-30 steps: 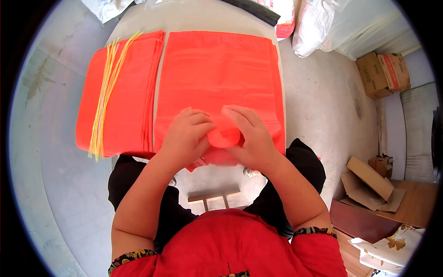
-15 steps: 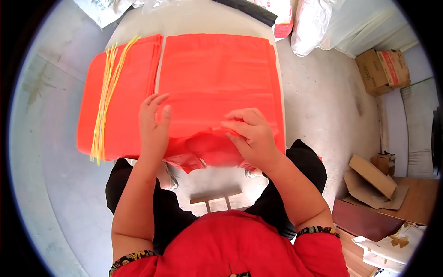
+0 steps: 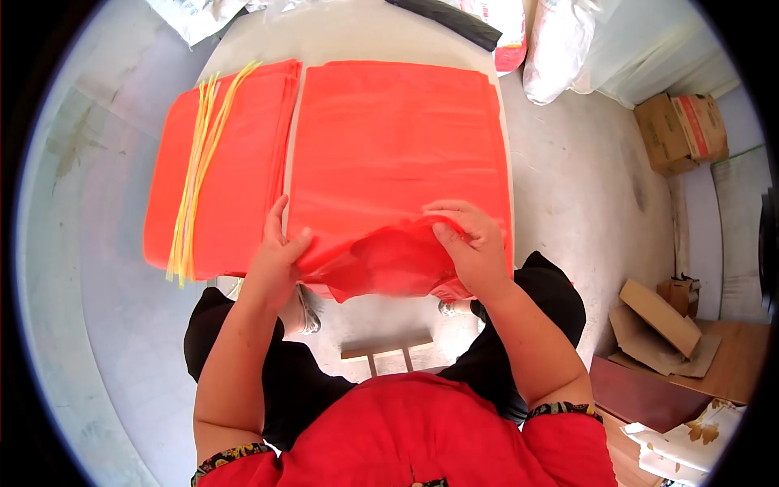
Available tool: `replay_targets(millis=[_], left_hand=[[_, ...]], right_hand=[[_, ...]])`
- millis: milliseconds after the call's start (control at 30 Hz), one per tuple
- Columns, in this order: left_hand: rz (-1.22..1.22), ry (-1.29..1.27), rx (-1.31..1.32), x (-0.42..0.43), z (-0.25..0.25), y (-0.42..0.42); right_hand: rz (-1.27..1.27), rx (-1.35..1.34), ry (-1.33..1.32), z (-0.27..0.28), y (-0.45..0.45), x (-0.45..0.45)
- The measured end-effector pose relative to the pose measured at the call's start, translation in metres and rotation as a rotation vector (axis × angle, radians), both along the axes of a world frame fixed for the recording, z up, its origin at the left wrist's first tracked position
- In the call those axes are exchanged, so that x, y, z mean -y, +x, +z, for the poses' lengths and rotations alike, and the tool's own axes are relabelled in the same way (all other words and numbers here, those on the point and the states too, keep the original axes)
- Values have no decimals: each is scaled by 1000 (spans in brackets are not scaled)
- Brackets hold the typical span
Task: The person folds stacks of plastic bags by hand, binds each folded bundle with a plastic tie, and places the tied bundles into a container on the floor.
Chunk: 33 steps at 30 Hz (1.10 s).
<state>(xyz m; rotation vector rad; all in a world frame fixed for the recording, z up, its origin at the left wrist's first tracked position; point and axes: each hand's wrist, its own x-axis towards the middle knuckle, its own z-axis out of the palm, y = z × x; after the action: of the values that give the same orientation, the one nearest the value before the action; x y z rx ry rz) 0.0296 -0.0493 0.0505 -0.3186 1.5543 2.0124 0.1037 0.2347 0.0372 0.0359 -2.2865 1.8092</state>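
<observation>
A pile of red plastic sheets (image 3: 398,138) covers the right part of the pale table (image 3: 341,36), running to its near edge, with a thin strip of tabletop bare along the right edge. At the near edge the top plastic is lifted and crumpled into a loose, open fold (image 3: 389,258) that bulges between the two hands.

The right hand (image 3: 477,247) is near the table's near right corner, its thumb and fingers closed on the raised rim of that fold. The left hand (image 3: 280,256) is at the near left corner of the pile, thumb and forefinger spread well apart; its other fingers are hard to see, and I cannot tell whether it has hold of any plastic.

A second red stack (image 3: 243,162) lies along the table's left edge, just beside the pile with a narrow gap between. Yellow strips (image 3: 195,174) lie lengthwise on top of it, their ends poking past its near edge. Toward the table's far right corner lies a black roll (image 3: 446,23).
</observation>
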Motion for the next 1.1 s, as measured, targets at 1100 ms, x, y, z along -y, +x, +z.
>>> replay_targets(millis=[1100], left_hand=[[-387,36,123,-13,-16,8]], right_hand=[[488,81,268,-42,22,49]])
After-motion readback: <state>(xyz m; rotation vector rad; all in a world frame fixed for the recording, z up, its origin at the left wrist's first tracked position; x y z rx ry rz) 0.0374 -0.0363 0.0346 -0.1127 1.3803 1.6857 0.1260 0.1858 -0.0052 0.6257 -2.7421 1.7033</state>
